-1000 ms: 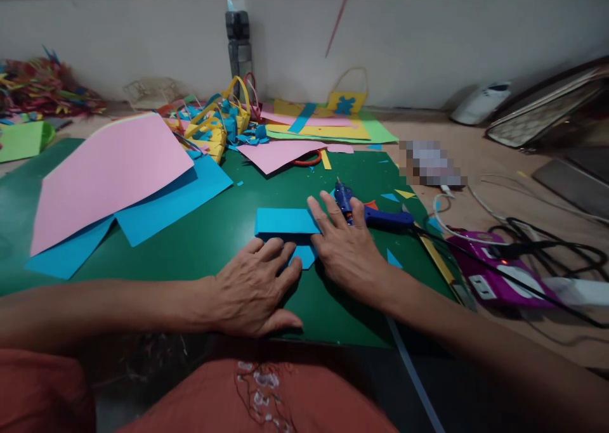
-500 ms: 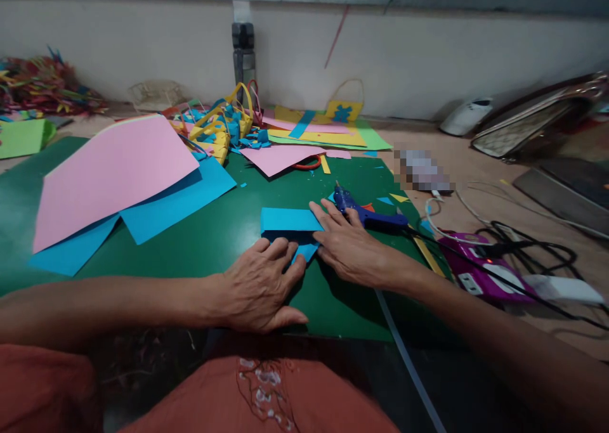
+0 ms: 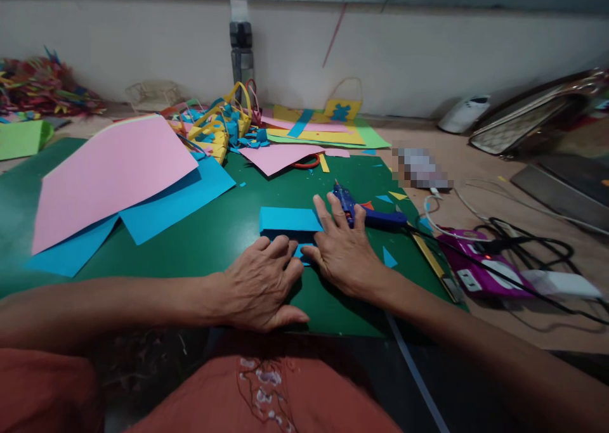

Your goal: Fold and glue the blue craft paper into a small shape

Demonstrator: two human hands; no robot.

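Note:
A folded piece of blue paper (image 3: 289, 219) lies on the green mat (image 3: 200, 255) in front of me, one flap standing up along its far side. My left hand (image 3: 264, 284) rests palm down at its near left edge, fingertips pressing on it and the thumb stretched out sideways. On the paper's right end lies my right hand (image 3: 345, 252), its fingers spread and its thumb on the near flap. Just beyond the right fingers is a blue hot glue gun (image 3: 380, 218), its nozzle pointing away.
Pink sheets (image 3: 118, 167) over blue sheets (image 3: 181, 198) cover the mat's left. Yellow and blue paper baskets (image 3: 223, 129), red-handled scissors (image 3: 307, 162) and coloured sheets (image 3: 328, 132) lie behind. At right are a yellow cutter knife (image 3: 435, 262), a purple power strip (image 3: 480, 274) and cables.
My right hand has shifted slightly, with its fingers more upright and its thumb drawn onto the paper's near flap. A blue scrap and the knife now show more beside it. The left hand stays.

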